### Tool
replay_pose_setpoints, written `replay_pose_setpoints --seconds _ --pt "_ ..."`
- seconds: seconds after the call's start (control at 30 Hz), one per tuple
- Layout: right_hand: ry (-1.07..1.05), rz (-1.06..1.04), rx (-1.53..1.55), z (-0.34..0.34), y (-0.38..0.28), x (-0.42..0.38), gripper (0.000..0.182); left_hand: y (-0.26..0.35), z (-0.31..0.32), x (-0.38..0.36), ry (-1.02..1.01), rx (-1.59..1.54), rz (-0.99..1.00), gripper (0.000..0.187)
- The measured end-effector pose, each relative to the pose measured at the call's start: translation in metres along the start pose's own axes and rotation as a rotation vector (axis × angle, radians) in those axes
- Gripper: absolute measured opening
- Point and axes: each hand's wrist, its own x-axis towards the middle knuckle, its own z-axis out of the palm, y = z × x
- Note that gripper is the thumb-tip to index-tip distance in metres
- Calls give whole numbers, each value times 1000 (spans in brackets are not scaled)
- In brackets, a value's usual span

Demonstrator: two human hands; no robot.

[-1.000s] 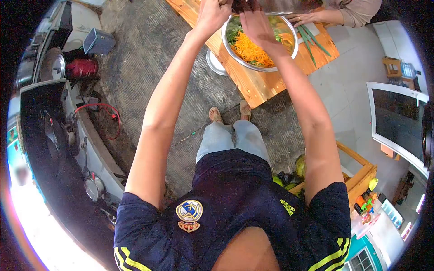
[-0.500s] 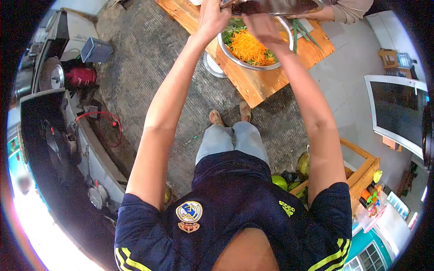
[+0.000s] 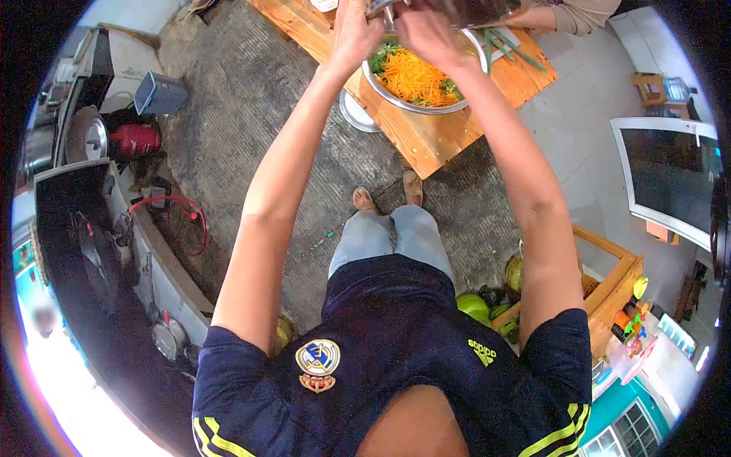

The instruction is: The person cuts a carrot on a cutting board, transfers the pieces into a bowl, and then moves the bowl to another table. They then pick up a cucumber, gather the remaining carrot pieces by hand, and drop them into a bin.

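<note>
At the top edge of the view, my left hand (image 3: 356, 34) is closed around the near-left edge of a shiny metal pot (image 3: 476, 11), which is tilted above the table and partly cut off. My right hand (image 3: 425, 34) is up against the pot's side, its fingertips hidden by my hand and the frame edge. Below both hands stands a large metal bowl (image 3: 426, 110). It holds a heap of shredded carrot (image 3: 417, 76) with chopped green leaves (image 3: 388, 55) around it.
The bowl sits near the corner of a wooden table (image 3: 426, 145). Long green onion stalks (image 3: 518, 49) lie right of it, near another person's sleeve (image 3: 586, 17). A white round lid or plate (image 3: 356, 114) shows below the table edge. A stove counter (image 3: 84, 244) runs along the left.
My right hand has risen from over the carrots and moved left to the pot's side. The pot, held by my left hand, has shifted slightly up and left in view.
</note>
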Motion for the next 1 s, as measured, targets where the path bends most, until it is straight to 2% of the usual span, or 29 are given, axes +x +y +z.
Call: replay_pose_setpoints --seconds 0.07,0.13,0.2,0.23,0.33,0.4,0.47,0.53,0.6,0.63,0.73,0.77,0.87,0.9,0.93,1.0 --pt "89 -131 -51 41 10 13 29 0 3 1 -13 166 66 86" --pt "245 -252 -137 41 11 -6 35 -1 0 1 -4 210 139 83" --pt "472 -363 -227 68 31 -24 39 -1 -5 3 -3 214 159 81" --pt "524 -442 -252 88 61 -27 46 -1 -8 4 -40 23 55 79" --pt "416 -397 -183 70 68 -63 43 -4 -13 3 33 8 45 79" --pt "600 -526 -71 77 105 -57 39 -1 -15 1 42 16 21 80" --pt "683 -460 -44 68 106 -50 35 -2 -19 3 10 -4 -27 81" --pt "662 -198 -104 17 68 -32 31 -11 -15 6 -9 -64 3 82" --pt "513 -150 -219 0 63 -14 33 -15 -10 9 -59 -212 53 82" --pt "436 -128 -277 -3 62 -6 35 15 -14 5 -144 -540 -280 80" --pt "293 -10 -368 12 45 5 33 -24 -2 4 -3 -93 27 79" --pt "466 29 -260 21 38 -1 37 -29 -2 5 -12 -162 6 79" --pt "392 -221 -58 45 44 -1 38 -26 -4 6 -38 -286 -39 79" --pt "449 -293 -89 46 41 -5 28 -27 -7 6 -48 -271 -42 80" --pt "348 -218 -38 37 34 -13 29 -25 -9 7 -59 -257 -45 80" --pt "150 -69 60 15 23 -20 31 -14 -13 1 -55 -269 -196 79"
